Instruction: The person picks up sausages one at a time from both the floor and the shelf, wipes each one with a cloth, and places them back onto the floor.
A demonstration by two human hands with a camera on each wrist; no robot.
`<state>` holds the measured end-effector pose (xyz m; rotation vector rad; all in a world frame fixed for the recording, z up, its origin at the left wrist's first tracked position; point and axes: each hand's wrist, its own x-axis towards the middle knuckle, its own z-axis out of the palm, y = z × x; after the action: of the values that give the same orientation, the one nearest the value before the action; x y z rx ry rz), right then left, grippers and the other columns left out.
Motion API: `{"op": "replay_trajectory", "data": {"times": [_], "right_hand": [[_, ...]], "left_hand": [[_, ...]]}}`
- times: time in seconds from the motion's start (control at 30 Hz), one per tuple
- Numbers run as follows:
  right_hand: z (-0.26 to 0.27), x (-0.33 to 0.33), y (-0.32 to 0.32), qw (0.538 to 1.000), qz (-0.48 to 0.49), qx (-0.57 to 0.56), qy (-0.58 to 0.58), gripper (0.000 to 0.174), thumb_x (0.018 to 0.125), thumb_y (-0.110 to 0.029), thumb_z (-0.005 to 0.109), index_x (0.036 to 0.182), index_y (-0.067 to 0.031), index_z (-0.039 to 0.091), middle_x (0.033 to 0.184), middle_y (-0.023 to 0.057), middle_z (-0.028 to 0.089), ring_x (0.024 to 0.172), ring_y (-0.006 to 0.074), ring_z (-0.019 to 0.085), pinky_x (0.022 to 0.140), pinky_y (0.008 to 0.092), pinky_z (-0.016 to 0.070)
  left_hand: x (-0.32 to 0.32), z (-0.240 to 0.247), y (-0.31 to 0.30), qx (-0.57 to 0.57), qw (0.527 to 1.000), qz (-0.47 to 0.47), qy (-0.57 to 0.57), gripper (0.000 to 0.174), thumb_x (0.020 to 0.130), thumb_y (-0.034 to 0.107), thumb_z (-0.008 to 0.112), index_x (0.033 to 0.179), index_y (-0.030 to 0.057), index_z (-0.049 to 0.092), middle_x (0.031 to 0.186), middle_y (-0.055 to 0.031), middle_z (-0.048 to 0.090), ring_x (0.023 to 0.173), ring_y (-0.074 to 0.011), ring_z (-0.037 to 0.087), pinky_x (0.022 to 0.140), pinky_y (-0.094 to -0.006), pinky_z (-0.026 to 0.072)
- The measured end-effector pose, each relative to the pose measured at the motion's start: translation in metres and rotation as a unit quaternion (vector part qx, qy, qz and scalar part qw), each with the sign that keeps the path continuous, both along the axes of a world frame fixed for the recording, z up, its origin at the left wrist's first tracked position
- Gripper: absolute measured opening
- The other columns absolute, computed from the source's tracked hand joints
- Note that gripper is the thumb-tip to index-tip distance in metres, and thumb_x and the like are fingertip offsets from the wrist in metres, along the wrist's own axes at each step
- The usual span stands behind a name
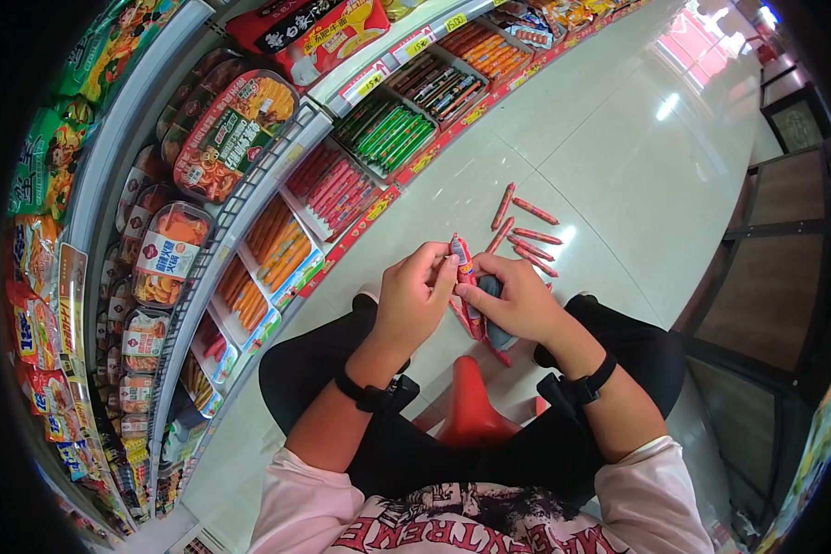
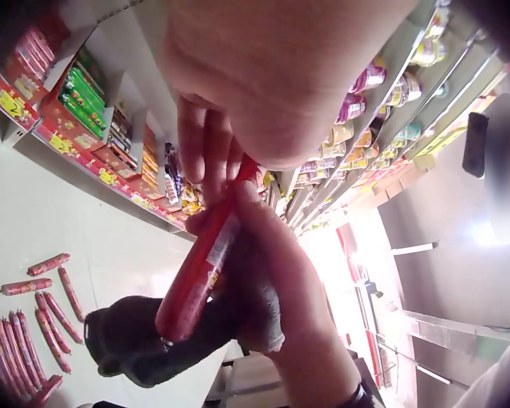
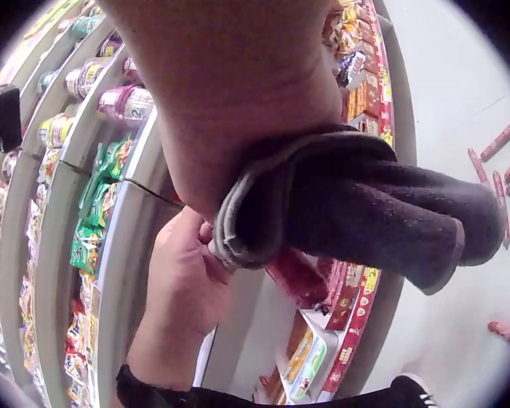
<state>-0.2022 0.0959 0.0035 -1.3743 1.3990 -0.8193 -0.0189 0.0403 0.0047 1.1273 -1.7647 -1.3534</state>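
Between both hands is a red-wrapped sausage (image 1: pixel 463 263), held in front of the person's knees. The left hand (image 1: pixel 422 291) pinches its upper end with thumb and fingers. A dark grey cloth (image 3: pixel 382 221) hangs from the right hand (image 1: pixel 519 300), which grips it against the sausage. In the left wrist view, the right thumb lies along the sausage (image 2: pixel 195 285) and the cloth (image 2: pixel 140 340) droops beneath. Several more red sausages (image 1: pixel 536 210) lie on the pale floor just beyond the hands; others show partly below the hands.
A red stool (image 1: pixel 471 406) stands between the person's legs. To the left, a shelf holds trays of green-wrapped sticks (image 1: pixel 392 134), pink-wrapped sticks (image 1: pixel 339 196) and orange sticks (image 1: pixel 281 249), with packaged food tubs (image 1: pixel 235 129) above. A dark-framed cabinet (image 1: pixel 757 286) lines the right side.
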Motion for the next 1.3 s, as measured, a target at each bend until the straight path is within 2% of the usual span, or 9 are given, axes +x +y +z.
{"op": "replay_trajectory", "data": {"times": [0.2,0.3,0.6,0.7,0.8,0.9,1.1,1.2,1.3], "right_hand": [[-0.001,0.0,0.004,0.982,0.041,-0.036,0.183,0.028,0.091,-0.031,0.075,0.101,-0.0063,0.068,0.075,0.0173,0.065,0.069,0.0366,0.064,0.065,0.0438,0.048],[0.001,-0.002,0.003,0.985,0.044,-0.029,0.162,0.028,0.091,-0.032,0.075,0.1,-0.0061,0.068,0.073,0.0168,0.064,0.068,0.0367,0.063,0.065,0.0441,0.0475],[-0.008,-0.002,0.004,0.996,0.07,0.029,-0.043,0.025,0.1,-0.024,0.071,0.107,-0.0009,0.067,0.073,0.0083,0.066,0.064,0.0154,0.061,0.063,0.0317,0.0481],[-0.011,0.0,0.005,0.997,0.067,0.022,-0.041,0.024,0.1,-0.024,0.07,0.107,-0.0007,0.067,0.073,0.0073,0.066,0.066,0.0153,0.062,0.065,0.032,0.0493],[-0.01,0.0,0.004,0.998,0.063,0.0,-0.031,0.024,0.099,-0.025,0.071,0.107,-0.0023,0.068,0.074,0.0098,0.067,0.067,0.0182,0.064,0.066,0.0334,0.0497],[-0.007,0.0,0.005,0.997,0.068,0.012,0.031,0.025,0.096,-0.028,0.072,0.106,-0.0047,0.068,0.078,0.0147,0.069,0.069,0.0336,0.066,0.065,0.0414,0.0489],[-0.004,0.001,0.006,0.973,0.086,-0.018,0.212,0.028,0.097,-0.034,0.066,0.1,-0.0061,0.064,0.079,0.0115,0.071,0.072,0.0348,0.069,0.067,0.0455,0.0522],[-0.011,-0.002,0.007,0.945,0.099,-0.081,0.3,0.029,0.097,-0.036,0.066,0.099,-0.0071,0.062,0.077,0.0103,0.07,0.071,0.0347,0.069,0.066,0.0458,0.0527],[-0.008,-0.005,0.008,0.939,0.114,-0.079,0.314,0.029,0.097,-0.036,0.067,0.101,-0.0075,0.062,0.077,0.0108,0.069,0.071,0.0355,0.069,0.065,0.0459,0.0523]], "left_hand": [[0.006,-0.007,-0.002,-0.058,0.995,-0.046,-0.065,0.011,0.103,0.006,0.062,0.106,-0.0038,0.063,0.084,-0.0142,0.072,0.071,-0.018,0.073,0.062,-0.0321,0.0566],[0.005,-0.001,-0.002,-0.004,0.998,-0.046,-0.032,0.01,0.101,0.006,0.063,0.104,-0.0039,0.062,0.086,-0.0169,0.071,0.07,-0.022,0.073,0.063,-0.0336,0.0565],[0.01,0.0,-0.009,-0.023,0.995,-0.086,-0.039,0.012,0.1,0.007,0.066,0.098,-0.0022,0.059,0.084,-0.0169,0.068,0.071,-0.0259,0.068,0.065,-0.0359,0.0535],[0.01,-0.001,-0.009,-0.039,0.994,-0.085,-0.048,0.012,0.099,0.008,0.066,0.097,-0.0014,0.058,0.084,-0.017,0.067,0.071,-0.0303,0.067,0.064,-0.038,0.0519],[0.012,-0.001,-0.009,-0.063,0.991,-0.084,-0.078,0.011,0.099,0.009,0.065,0.096,-0.0005,0.06,0.082,-0.0165,0.067,0.07,-0.0332,0.066,0.062,-0.0398,0.0505],[0.016,-0.002,-0.01,-0.09,0.983,-0.105,-0.121,0.012,0.102,0.009,0.062,0.101,-0.0021,0.065,0.08,-0.0133,0.071,0.073,-0.0227,0.074,0.065,-0.0332,0.0568],[0.015,-0.004,-0.007,-0.157,0.965,-0.092,-0.187,0.007,0.096,0.01,0.066,0.096,0.0042,0.068,0.072,-0.0141,0.066,0.063,-0.03,0.067,0.056,-0.0388,0.0481],[0.015,-0.005,-0.007,-0.184,0.955,-0.09,-0.216,0.008,0.093,0.01,0.068,0.088,0.0041,0.065,0.067,-0.0135,0.062,0.059,-0.0287,0.064,0.053,-0.0388,0.0453],[0.013,-0.004,-0.007,-0.193,0.955,-0.081,-0.21,0.014,0.09,0.011,0.068,0.079,0.0048,0.06,0.062,-0.0111,0.06,0.055,-0.0308,0.061,0.053,-0.0422,0.0464]]}}
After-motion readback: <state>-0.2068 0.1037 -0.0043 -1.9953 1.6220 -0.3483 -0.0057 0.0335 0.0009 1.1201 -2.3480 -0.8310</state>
